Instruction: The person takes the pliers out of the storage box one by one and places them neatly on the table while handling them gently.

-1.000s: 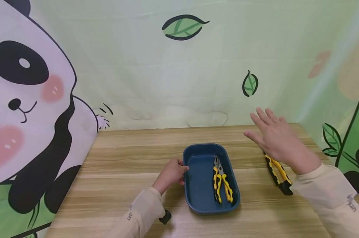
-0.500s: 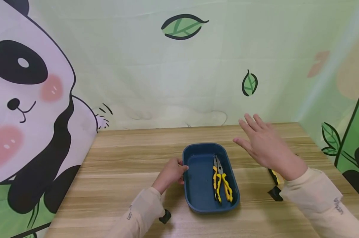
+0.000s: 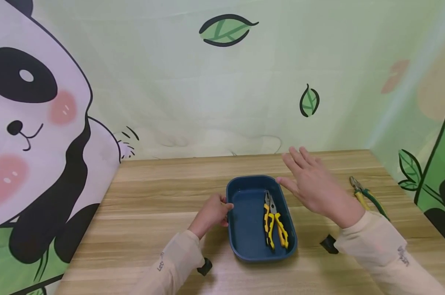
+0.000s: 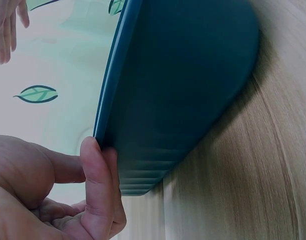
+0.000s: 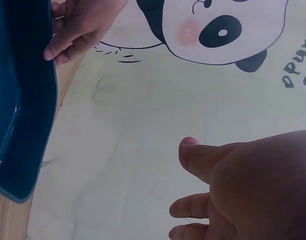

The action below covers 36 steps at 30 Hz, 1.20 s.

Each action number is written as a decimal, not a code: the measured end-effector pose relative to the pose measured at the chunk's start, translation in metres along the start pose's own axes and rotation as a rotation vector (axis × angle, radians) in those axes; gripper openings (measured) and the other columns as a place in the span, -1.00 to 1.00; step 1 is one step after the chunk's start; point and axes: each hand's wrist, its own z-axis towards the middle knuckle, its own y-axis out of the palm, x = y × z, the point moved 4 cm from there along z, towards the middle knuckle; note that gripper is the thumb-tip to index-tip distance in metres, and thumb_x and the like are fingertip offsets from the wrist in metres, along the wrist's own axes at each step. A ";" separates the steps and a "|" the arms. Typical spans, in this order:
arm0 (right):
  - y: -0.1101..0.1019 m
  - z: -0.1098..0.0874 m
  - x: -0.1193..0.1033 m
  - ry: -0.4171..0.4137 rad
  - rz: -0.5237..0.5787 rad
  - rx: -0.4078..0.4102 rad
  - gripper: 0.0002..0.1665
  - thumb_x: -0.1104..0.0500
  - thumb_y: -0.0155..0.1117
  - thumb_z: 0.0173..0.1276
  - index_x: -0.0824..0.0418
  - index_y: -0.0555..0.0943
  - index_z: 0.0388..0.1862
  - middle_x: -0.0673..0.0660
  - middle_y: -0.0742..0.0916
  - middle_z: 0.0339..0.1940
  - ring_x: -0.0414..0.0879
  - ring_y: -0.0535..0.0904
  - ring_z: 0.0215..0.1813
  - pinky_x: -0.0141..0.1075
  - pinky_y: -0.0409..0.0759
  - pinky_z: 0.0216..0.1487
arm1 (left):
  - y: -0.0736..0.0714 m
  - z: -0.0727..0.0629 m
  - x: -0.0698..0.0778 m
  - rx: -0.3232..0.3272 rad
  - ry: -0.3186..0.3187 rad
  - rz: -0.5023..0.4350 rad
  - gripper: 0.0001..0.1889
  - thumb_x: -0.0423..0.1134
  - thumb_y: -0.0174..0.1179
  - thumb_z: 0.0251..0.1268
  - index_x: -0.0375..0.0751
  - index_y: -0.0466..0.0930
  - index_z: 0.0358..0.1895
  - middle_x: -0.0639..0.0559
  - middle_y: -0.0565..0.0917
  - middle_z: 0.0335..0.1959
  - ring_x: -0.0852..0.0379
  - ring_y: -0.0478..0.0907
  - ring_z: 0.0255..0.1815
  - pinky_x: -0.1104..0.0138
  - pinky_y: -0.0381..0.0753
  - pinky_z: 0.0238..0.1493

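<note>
My left hand (image 3: pixel 213 212) pinches the left rim of a blue rectangular tray (image 3: pixel 246 225) on the table. In the left wrist view its fingers (image 4: pixel 98 190) lie against the outer wall at the rim. Pliers with long noses and yellow-and-black handles (image 3: pixel 280 230) lie side by side in the tray's right half, noses pointing away. My right hand (image 3: pixel 318 188) hovers past the tray's right edge, fingers straight and spread, thumb out toward the rim, holding nothing. Beyond its wrist lie pliers with green and yellow handles (image 3: pixel 363 192) on the table, partly hidden by the sleeve.
A wood-grain table (image 3: pixel 159 184) carries everything and ends at a cloth backdrop (image 3: pixel 163 82) printed with a panda (image 3: pixel 41 123) and leaves. Small black wrist mounts (image 3: pixel 204 267) show below both sleeves. The tray's inside wall fills the left of the right wrist view.
My right hand has moved left toward the tray, uncovering the green-and-yellow pliers. Yellow-and-black pliers seen on the table earlier are now hidden by the right hand and arm. My left hand stays put.
</note>
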 end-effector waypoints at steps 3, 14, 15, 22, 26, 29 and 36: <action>0.003 0.000 -0.004 -0.011 0.002 0.001 -0.16 -0.16 -0.02 0.68 0.38 0.13 0.63 0.43 0.12 0.65 0.41 -0.07 0.64 0.42 0.05 0.50 | 0.000 0.001 0.000 0.001 -0.002 -0.001 -0.89 -0.38 0.16 0.54 -0.38 0.45 -0.16 -0.11 0.51 -0.45 0.16 0.48 -0.71 0.36 0.70 -0.57; 0.004 0.000 -0.015 -0.035 0.007 0.041 -0.18 -0.15 0.03 0.67 0.37 0.17 0.62 0.43 0.17 0.64 0.40 -0.02 0.63 0.42 0.08 0.50 | 0.000 0.001 -0.001 -0.005 -0.011 -0.003 -0.89 -0.38 0.15 0.55 -0.39 0.46 -0.12 -0.11 0.51 -0.43 0.15 0.49 -0.70 0.36 0.71 -0.55; 0.005 0.000 -0.016 -0.037 0.007 0.042 -0.18 -0.15 0.02 0.67 0.38 0.17 0.62 0.43 0.17 0.64 0.40 -0.02 0.63 0.41 0.08 0.50 | 0.000 0.001 -0.001 -0.005 -0.014 -0.003 -0.89 -0.38 0.15 0.55 -0.39 0.46 -0.12 -0.12 0.51 -0.43 0.15 0.49 -0.69 0.36 0.71 -0.55; 0.011 -0.001 -0.019 -0.058 0.011 0.049 -0.19 -0.11 0.05 0.67 0.41 0.19 0.60 0.47 0.19 0.61 0.43 0.01 0.62 0.38 0.11 0.51 | 0.000 0.001 -0.001 0.000 -0.008 -0.009 -0.89 -0.39 0.16 0.54 -0.38 0.46 -0.15 -0.10 0.50 -0.45 0.15 0.47 -0.70 0.38 0.68 -0.59; 0.017 -0.001 -0.021 -0.054 0.015 0.036 -0.20 -0.11 0.05 0.66 0.41 0.20 0.59 0.48 0.20 0.61 0.42 0.03 0.61 0.31 0.14 0.53 | -0.001 0.000 -0.001 0.001 -0.012 -0.017 -0.89 -0.39 0.16 0.54 -0.36 0.45 -0.17 -0.08 0.48 -0.46 0.15 0.46 -0.70 0.39 0.67 -0.60; 0.023 -0.001 -0.022 -0.050 0.018 0.021 -0.19 -0.12 0.06 0.66 0.41 0.21 0.59 0.47 0.20 0.61 0.41 0.04 0.61 0.27 0.15 0.55 | 0.000 0.001 -0.001 0.001 -0.013 -0.019 -0.89 -0.39 0.17 0.53 -0.36 0.45 -0.18 -0.08 0.48 -0.47 0.15 0.46 -0.71 0.39 0.67 -0.60; 0.035 -0.002 -0.023 -0.061 0.040 0.014 -0.17 -0.13 0.06 0.66 0.43 0.19 0.59 0.47 0.18 0.62 0.41 0.02 0.62 0.25 0.16 0.55 | 0.000 0.001 -0.001 0.001 -0.003 -0.013 -0.89 -0.39 0.17 0.53 -0.37 0.45 -0.16 -0.09 0.49 -0.46 0.14 0.47 -0.70 0.39 0.67 -0.61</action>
